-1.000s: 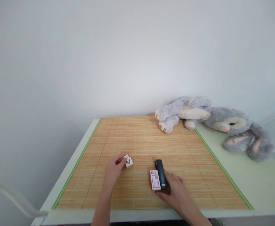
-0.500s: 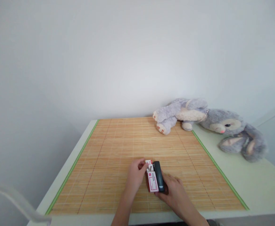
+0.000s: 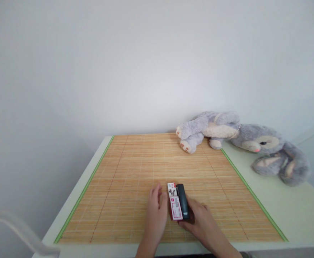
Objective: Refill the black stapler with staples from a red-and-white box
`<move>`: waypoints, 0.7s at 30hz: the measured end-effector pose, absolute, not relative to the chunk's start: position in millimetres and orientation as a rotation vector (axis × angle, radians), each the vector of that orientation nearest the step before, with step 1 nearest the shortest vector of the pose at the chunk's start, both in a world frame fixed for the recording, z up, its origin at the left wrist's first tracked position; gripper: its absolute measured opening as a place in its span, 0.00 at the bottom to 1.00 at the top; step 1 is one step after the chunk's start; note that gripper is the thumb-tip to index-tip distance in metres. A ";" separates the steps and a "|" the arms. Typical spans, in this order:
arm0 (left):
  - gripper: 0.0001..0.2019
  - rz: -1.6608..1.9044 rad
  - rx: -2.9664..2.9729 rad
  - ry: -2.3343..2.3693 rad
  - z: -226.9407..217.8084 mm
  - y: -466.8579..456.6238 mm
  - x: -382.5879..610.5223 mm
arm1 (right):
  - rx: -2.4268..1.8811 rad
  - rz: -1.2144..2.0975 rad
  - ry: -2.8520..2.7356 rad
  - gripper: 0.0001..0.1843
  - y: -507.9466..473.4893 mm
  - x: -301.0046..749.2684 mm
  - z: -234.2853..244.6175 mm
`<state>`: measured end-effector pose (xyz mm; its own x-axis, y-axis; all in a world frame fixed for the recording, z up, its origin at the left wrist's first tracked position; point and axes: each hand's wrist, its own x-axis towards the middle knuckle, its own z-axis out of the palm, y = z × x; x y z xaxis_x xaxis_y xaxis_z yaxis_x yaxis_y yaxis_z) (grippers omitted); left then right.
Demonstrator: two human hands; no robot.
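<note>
In the head view a dark stapler [image 3: 183,201] lies lengthwise on the bamboo mat. Along its left side sit two small boxes in line: a white one with red marks and a picture on it [image 3: 172,190] at the far end, and a white and pink one [image 3: 176,208] at the near end. My right hand [image 3: 202,218] grips the near part of the stapler from the right, its thumb at the near end by the pink box. My left hand [image 3: 157,211] is just left of the boxes, fingers apart and holding nothing.
The bamboo mat [image 3: 135,168] with green edges covers much of the white table [image 3: 296,211]. A grey plush rabbit [image 3: 221,129] lies on its side along the back right, by the wall. A pale curved bar [image 3: 19,229] shows at the lower left.
My left hand has let go of the far small box and drawn back a little to the left, its fingers opening. My right hand stays on the stapler. The view has shifted slightly.
</note>
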<state>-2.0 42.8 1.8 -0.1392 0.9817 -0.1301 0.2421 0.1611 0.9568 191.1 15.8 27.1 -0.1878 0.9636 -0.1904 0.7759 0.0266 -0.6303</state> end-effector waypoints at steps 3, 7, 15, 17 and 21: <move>0.34 1.065 1.091 1.429 -4.7 18.6 13.6 | -1.782 0.929 -2.021 0.39 16.7 188.9 31.6; 0.38 0.987 1.052 1.292 -4.3 2.8 32.8 | -1.767 0.922 -2.027 0.34 18.2 184.4 35.1; 0.43 0.986 1.092 1.345 -7.0 1.6 57.2 | -1.659 0.963 -1.964 0.30 22.9 192.9 30.4; 0.45 0.951 1.077 1.347 -8.8 4.5 71.8 | -1.629 0.985 -1.929 0.29 24.8 206.5 29.4; 0.49 0.877 1.060 1.224 -5.7 11.3 114.9 | -1.708 0.986 -1.896 0.28 27.5 250.5 26.6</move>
<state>114.9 11.3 -5.7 0.1526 0.9438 -0.2933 0.0258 0.2929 0.9558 250.5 27.5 26.6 -0.1711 0.9725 -0.1583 0.6879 0.0028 -0.7258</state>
